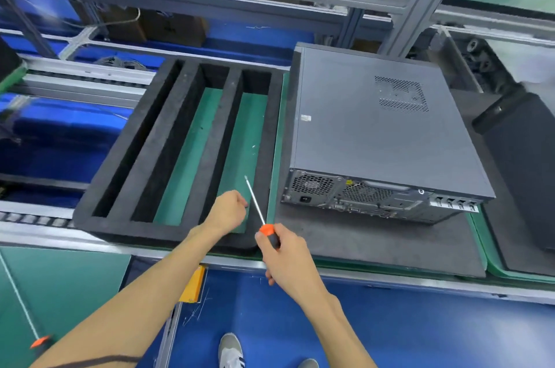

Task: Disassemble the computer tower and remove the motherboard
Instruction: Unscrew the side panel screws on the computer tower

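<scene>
A screwdriver (256,202) is gripped by the right hand (286,253); the left hand (228,211) is loosely curled, empty. The closed computer tower (378,133) is laid flat on a dark mat (375,244), beside a slotted foam tray (180,139).

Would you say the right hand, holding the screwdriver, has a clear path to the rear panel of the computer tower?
Probably yes. The right hand grips the screwdriver just left of the computer tower, whose rear panel faces the person, with only bare dark mat between them.
</scene>
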`<action>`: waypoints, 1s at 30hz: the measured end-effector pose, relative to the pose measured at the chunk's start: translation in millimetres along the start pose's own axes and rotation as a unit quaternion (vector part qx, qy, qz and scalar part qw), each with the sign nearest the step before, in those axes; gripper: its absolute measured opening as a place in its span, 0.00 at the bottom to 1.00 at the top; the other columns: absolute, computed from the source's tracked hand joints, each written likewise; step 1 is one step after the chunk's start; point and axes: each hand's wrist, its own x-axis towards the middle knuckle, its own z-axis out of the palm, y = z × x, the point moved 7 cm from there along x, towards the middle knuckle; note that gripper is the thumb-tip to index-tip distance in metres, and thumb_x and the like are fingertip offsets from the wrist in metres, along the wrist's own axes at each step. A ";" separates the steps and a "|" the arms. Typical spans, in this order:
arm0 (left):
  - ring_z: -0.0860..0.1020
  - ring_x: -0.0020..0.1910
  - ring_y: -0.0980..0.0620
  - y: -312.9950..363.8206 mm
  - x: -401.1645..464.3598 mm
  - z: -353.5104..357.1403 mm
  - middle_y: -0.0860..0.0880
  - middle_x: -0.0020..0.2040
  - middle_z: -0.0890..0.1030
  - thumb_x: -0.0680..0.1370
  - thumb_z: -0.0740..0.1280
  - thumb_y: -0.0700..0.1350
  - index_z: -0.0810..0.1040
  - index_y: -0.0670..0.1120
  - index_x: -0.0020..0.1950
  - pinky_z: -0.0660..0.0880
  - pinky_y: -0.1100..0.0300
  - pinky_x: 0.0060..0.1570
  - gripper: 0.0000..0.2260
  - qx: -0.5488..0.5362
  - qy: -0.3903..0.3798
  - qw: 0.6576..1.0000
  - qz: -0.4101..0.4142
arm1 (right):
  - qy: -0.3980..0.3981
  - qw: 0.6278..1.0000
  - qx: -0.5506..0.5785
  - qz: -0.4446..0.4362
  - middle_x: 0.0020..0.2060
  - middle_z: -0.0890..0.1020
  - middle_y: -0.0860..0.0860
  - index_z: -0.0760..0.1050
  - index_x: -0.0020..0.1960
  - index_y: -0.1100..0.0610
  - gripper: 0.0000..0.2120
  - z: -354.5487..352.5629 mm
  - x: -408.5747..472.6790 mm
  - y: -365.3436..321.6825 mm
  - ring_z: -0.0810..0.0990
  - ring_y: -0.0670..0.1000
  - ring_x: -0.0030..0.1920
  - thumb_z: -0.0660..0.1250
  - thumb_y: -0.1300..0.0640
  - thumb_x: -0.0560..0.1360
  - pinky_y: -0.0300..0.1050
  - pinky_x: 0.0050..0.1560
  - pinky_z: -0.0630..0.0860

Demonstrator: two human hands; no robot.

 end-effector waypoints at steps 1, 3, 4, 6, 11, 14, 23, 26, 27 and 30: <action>0.79 0.46 0.46 2.0 2.7 1.8 0.45 0.46 0.80 0.78 0.60 0.33 0.82 0.40 0.49 0.75 0.57 0.48 0.10 0.046 0.011 0.998 0.030 | 0.003 1.000 -0.013 0.001 0.29 0.73 0.48 0.74 0.50 0.59 0.14 1.2 3.2 1.1 0.73 0.47 0.24 0.63 0.48 0.81 0.48 0.29 0.79; 0.77 0.45 0.45 7.0 4.7 7.9 0.45 0.48 0.77 0.78 0.62 0.36 0.80 0.40 0.48 0.77 0.52 0.48 0.07 0.146 0.009 0.986 0.075 | 0.008 0.999 -0.038 0.003 0.31 0.74 0.51 0.74 0.50 0.59 0.14 2.8 8.1 3.3 0.73 0.49 0.26 0.62 0.47 0.81 0.52 0.30 0.80; 0.76 0.44 0.46 8.9 4.9 9.3 0.46 0.49 0.74 0.78 0.62 0.37 0.79 0.41 0.50 0.78 0.50 0.47 0.06 0.176 0.003 0.981 0.083 | 0.010 0.999 -0.045 0.005 0.30 0.74 0.51 0.74 0.49 0.58 0.14 3.2 10.0 4.4 0.73 0.49 0.27 0.62 0.46 0.80 0.54 0.31 0.80; 0.75 0.43 0.48 12.7 5.9 7.4 0.48 0.52 0.72 0.78 0.64 0.39 0.77 0.43 0.55 0.77 0.51 0.44 0.07 0.188 0.003 0.978 0.093 | 0.017 0.999 -0.043 0.008 0.29 0.74 0.50 0.73 0.47 0.56 0.13 2.5 12.9 5.4 0.73 0.49 0.26 0.63 0.46 0.80 0.53 0.30 0.80; 0.79 0.43 0.49 28.7 4.9 -23.8 0.52 0.51 0.79 0.79 0.59 0.40 0.79 0.50 0.53 0.78 0.52 0.45 0.10 0.065 0.039 0.994 0.072 | 0.025 1.000 0.009 0.014 0.33 0.78 0.53 0.73 0.47 0.51 0.11 -1.5 18.1 4.1 0.78 0.49 0.27 0.60 0.45 0.81 0.38 0.23 0.72; 0.80 0.35 0.50 34.9 -1.4 -39.0 0.49 0.42 0.83 0.80 0.55 0.40 0.79 0.49 0.49 0.78 0.56 0.36 0.14 -0.097 0.010 0.995 0.036 | 0.014 0.998 0.063 0.026 0.33 0.77 0.52 0.73 0.50 0.53 0.13 5.8 21.0 1.8 0.76 0.48 0.27 0.57 0.45 0.83 0.43 0.26 0.74; 0.79 0.35 0.51 6.6 -25.2 -64.4 0.45 0.43 0.83 0.82 0.53 0.39 0.79 0.46 0.51 0.75 0.59 0.35 0.14 -0.208 0.044 0.977 -0.005 | 0.041 0.997 -0.063 -0.006 0.29 0.75 0.43 0.71 0.46 0.48 0.09 18.5 23.3 -6.4 0.74 0.41 0.27 0.63 0.42 0.79 0.36 0.27 0.70; 0.80 0.36 0.51 -10.1 -31.4 -64.9 0.45 0.44 0.83 0.82 0.55 0.39 0.78 0.45 0.52 0.75 0.59 0.36 0.12 -0.211 0.052 0.976 -0.021 | 0.028 0.993 -0.111 0.018 0.33 0.78 0.45 0.70 0.45 0.50 0.13 20.8 21.5 -0.9 0.76 0.42 0.27 0.61 0.41 0.79 0.37 0.27 0.71; 0.80 0.37 0.51 -13.5 -33.6 -63.8 0.46 0.44 0.83 0.82 0.55 0.38 0.78 0.46 0.52 0.75 0.59 0.36 0.12 -0.192 0.056 0.980 -0.019 | 0.026 0.989 -0.142 0.023 0.35 0.79 0.46 0.70 0.46 0.50 0.14 21.2 21.2 -0.1 0.77 0.44 0.30 0.60 0.40 0.80 0.40 0.29 0.73; 0.80 0.39 0.50 -18.9 -38.8 -58.0 0.49 0.42 0.82 0.81 0.59 0.39 0.77 0.48 0.49 0.77 0.58 0.40 0.08 -0.122 0.053 0.991 -0.006 | 0.029 0.969 -0.245 0.024 0.42 0.79 0.49 0.69 0.50 0.54 0.13 25.5 28.3 -4.4 0.79 0.55 0.42 0.58 0.44 0.81 0.47 0.39 0.72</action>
